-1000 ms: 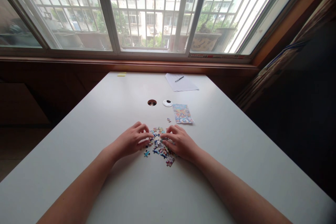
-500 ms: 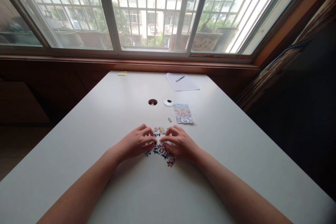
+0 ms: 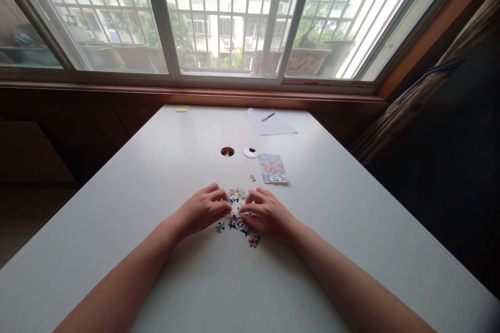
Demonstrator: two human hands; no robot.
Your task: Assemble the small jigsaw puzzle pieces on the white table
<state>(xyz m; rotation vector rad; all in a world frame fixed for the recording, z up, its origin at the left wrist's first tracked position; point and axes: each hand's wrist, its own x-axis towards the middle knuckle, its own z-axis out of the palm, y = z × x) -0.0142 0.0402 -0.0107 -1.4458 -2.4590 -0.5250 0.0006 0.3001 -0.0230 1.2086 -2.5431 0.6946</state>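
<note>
Small jigsaw puzzle pieces (image 3: pixel 239 224) lie in a loose cluster on the white table, partly hidden by both hands. My left hand (image 3: pixel 208 208) is at the left side of the cluster, its thumb and fingers closed in a pinch. A small pale puzzle piece (image 3: pixel 235 213) shows at the fingertips, between the two hands. From the right, my right hand (image 3: pixel 266 212) curls over the pieces, fingertips closed at that same spot and almost touching the left ones. A blue piece (image 3: pixel 220 227) lies below my left hand. Colourful joined-looking pieces (image 3: pixel 254 240) are under my right wrist.
One loose piece (image 3: pixel 252 178) lies beyond the hands, near a colourful picture sheet (image 3: pixel 273 168). Farther off are a round cable hole (image 3: pixel 227 152), its white cover (image 3: pixel 250 153), paper (image 3: pixel 279 126) with a pen (image 3: pixel 268 116), and a yellow note (image 3: pixel 182 109). Barred windows stand behind the table.
My left hand has lifted and drawn back slightly, its fingers closer together, uncovering the blue piece below it. My right hand has barely moved.
</note>
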